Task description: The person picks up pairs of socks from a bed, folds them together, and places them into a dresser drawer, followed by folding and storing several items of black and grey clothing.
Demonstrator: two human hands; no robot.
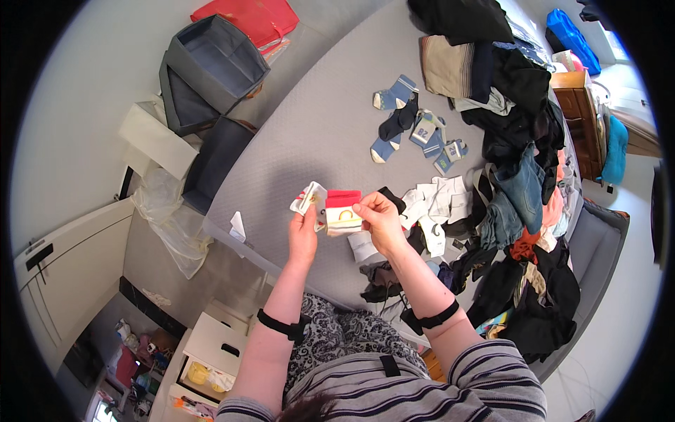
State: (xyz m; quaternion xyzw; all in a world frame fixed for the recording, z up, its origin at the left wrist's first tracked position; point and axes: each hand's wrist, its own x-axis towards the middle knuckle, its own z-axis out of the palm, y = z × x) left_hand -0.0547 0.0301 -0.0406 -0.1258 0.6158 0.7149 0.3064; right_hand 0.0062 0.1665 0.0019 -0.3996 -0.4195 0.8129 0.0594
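Over the bed's grey quilted cover (281, 158), both my hands are raised with small socks in them. Between the fingers of my left hand (303, 239) is a white sock with red trim (307, 200), held upright. My right hand (382, 219) pinches a red and white sock (342, 214) with a yellow mark by its top edge. The two socks meet or overlap between my hands; I cannot tell exactly how. Beyond them lie blue and cream socks (403, 90) and a dark sock (399, 121). White socks (439, 200) are spread to the right of my right hand.
Along the bed's right side runs a heap of clothes with jeans (517, 193) and black garments (538, 302). Grey fabric boxes (218, 63) and a red bag (256, 21) stand on the floor at far left. A white drawer unit (214, 344) is near my left arm.
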